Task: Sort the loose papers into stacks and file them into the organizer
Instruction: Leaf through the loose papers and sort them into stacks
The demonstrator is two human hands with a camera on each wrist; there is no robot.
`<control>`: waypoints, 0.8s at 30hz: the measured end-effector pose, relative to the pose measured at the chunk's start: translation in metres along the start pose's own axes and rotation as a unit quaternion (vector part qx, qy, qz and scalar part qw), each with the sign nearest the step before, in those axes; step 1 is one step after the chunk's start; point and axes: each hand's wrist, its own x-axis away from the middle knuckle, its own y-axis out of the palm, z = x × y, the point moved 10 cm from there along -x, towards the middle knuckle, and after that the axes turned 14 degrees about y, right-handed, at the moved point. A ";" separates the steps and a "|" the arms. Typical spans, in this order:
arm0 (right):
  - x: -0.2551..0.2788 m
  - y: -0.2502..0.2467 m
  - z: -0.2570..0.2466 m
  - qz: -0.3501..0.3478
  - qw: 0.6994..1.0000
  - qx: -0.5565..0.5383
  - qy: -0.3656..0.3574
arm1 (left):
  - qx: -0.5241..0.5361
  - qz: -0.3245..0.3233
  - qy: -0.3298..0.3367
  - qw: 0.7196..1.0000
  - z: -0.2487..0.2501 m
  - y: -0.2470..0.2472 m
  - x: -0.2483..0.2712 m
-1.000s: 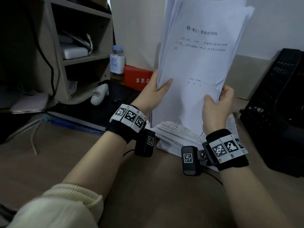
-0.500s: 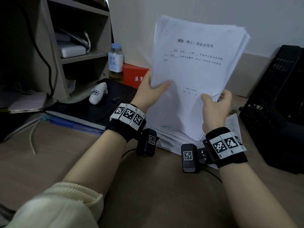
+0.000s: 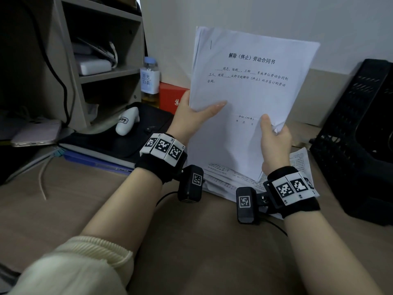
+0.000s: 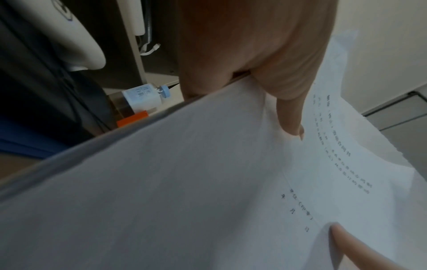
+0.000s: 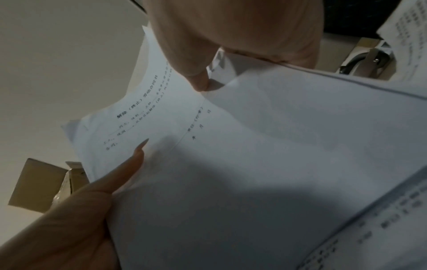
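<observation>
A thick stack of white printed sheets point(image 3: 246, 90) stands upright above the desk, its lower edge close to the papers below. My left hand point(image 3: 191, 116) grips its left edge, thumb lying across the front page point(image 4: 231, 182). My right hand point(image 3: 274, 139) pinches the lower right edge, thumb on the front page point(image 5: 254, 164). More loose printed papers point(image 3: 229, 179) lie flat on the desk under the stack. The black mesh organizer point(image 3: 359, 133) stands at the right, apart from both hands.
A grey shelf unit point(image 3: 100, 67) with cables stands at the back left. In front of it are a tea bottle point(image 3: 150, 81), a red box point(image 3: 171, 96), a white handheld device point(image 3: 126, 122) on a black pad, and a phone point(image 3: 34, 133). Bare brown desk point(image 3: 191, 241) is nearest me.
The stack has come down and settled lower in front of me, its sheets more evenly aligned. Both hands keep their hold on its edges.
</observation>
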 end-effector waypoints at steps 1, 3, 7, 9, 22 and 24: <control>0.000 0.000 0.003 -0.005 1.000 -0.004 0.010 | -0.006 -0.016 -0.006 1.000 -0.003 0.001 0.001; -0.001 0.000 0.004 -0.008 1.000 -0.002 0.017 | -0.021 -0.038 -0.013 0.999 -0.006 0.001 0.002; 0.000 0.000 0.003 -0.007 1.000 -0.006 0.013 | -0.033 -0.028 -0.033 0.999 -0.009 -0.002 0.006; 0.001 0.001 0.000 -0.007 1.000 -0.014 0.001 | -0.022 -0.012 -0.043 0.999 -0.009 -0.002 0.009; -0.001 0.004 0.020 -0.035 0.997 0.005 0.064 | -0.027 0.004 -0.080 0.996 -0.019 -0.007 0.011; -0.001 0.004 0.022 -0.042 0.996 0.005 0.072 | -0.035 -0.003 -0.094 0.995 -0.024 -0.008 0.012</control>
